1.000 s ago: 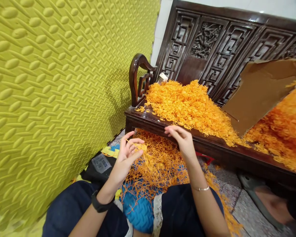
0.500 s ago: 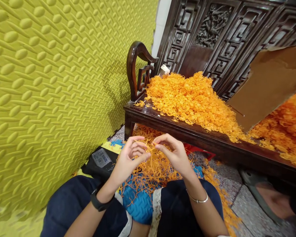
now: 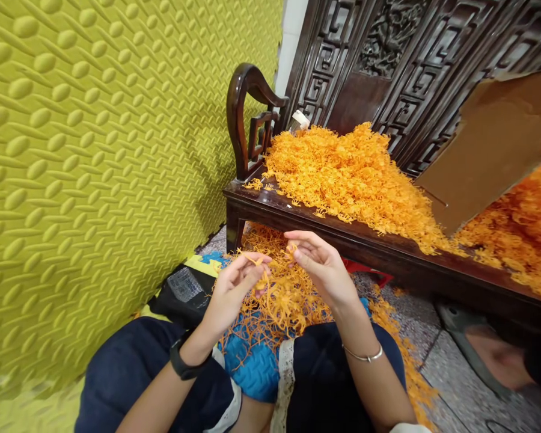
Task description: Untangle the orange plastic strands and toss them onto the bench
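In mid-frame, the left hand [image 3: 234, 291] pinches an orange strand [image 3: 265, 278] between thumb and fingers. Just beside it, the right hand [image 3: 327, 273] pinches an orange piece [image 3: 291, 248], its shape mostly hidden by fingertips. At right, cardboard [image 3: 491, 144] partly hides one pile [image 3: 518, 213], which the frame edge cuts off. A white object [image 3: 301, 119], upper centre, is hard to make out.

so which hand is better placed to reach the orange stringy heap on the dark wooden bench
Likely the right hand: it looks nearer the orange stringy heap and bench edge than the left hand.
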The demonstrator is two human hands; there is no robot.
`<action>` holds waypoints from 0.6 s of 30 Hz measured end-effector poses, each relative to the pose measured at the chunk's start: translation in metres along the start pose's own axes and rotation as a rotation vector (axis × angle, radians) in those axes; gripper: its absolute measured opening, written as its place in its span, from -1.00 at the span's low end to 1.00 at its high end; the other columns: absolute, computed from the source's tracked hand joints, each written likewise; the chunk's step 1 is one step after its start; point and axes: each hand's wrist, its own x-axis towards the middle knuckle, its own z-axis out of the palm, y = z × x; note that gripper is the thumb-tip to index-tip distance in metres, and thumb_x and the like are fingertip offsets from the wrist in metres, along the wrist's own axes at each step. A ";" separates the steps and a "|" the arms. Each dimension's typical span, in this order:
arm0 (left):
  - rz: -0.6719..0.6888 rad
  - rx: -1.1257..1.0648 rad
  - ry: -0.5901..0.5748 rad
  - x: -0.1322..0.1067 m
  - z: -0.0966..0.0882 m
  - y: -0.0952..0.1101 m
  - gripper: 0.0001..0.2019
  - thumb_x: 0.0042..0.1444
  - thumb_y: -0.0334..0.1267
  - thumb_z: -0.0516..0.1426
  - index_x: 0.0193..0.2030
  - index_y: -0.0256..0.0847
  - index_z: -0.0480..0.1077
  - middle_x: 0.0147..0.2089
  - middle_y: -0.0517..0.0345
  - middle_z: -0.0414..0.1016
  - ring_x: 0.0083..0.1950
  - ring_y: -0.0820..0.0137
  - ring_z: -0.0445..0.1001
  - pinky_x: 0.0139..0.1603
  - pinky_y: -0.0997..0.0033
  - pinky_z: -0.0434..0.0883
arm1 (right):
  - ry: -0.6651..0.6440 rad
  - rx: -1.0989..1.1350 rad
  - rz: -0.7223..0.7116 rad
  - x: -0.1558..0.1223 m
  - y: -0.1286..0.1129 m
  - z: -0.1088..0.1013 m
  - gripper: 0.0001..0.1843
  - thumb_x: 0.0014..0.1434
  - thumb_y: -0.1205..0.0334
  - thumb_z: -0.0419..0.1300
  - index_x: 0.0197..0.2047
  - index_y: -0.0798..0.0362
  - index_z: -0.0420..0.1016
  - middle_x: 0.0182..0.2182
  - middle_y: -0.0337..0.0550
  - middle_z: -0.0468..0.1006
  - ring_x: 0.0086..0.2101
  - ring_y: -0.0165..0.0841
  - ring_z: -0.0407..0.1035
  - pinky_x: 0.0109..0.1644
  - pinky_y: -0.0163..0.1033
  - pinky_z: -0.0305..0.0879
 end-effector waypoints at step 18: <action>0.361 0.489 0.012 0.002 0.002 -0.010 -0.27 -0.32 -0.05 0.41 0.04 -0.12 0.30 0.08 -0.03 0.38 0.13 0.10 0.30 0.16 0.07 0.20 | -0.035 0.152 0.042 -0.003 0.009 0.022 -0.68 0.04 0.04 0.30 -0.38 0.03 0.26 -0.35 -0.19 0.53 -0.46 -0.41 0.44 -0.36 -0.26 0.43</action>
